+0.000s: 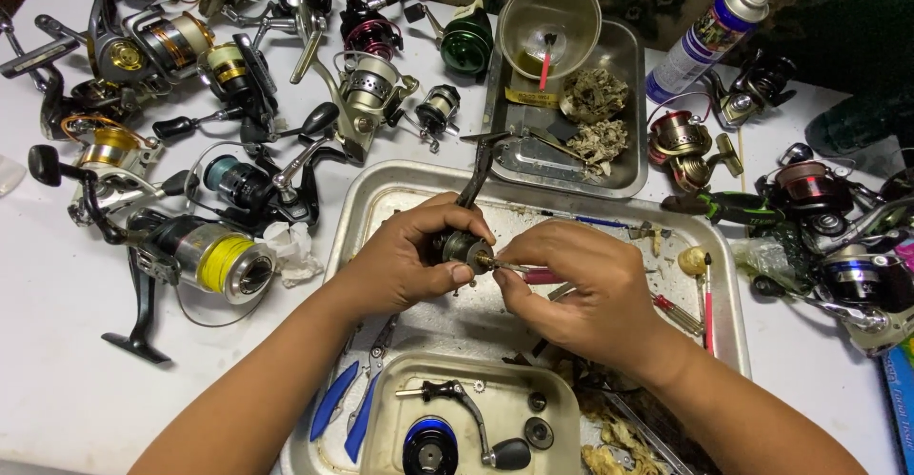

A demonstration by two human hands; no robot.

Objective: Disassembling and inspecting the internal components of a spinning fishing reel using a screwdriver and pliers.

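My left hand (405, 261) grips a dark fishing reel body (466, 246) over a large metal tray (400, 185); the reel's black stem sticks up and away from me. My right hand (581, 289) holds a small tool with a pink handle (539, 275), its tip against the brass part at the reel's side. Both hands meet at the middle of the tray.
Several spinning reels (214, 261) crowd the white table at left and right. A smaller metal tray (624, 66) at the back holds a funnel (550, 18) and dirty rags. A spray can (709, 37) lies back right. A near tray (476, 418) holds a reel handle, and blue-handled pliers (347, 408) lie beside it.
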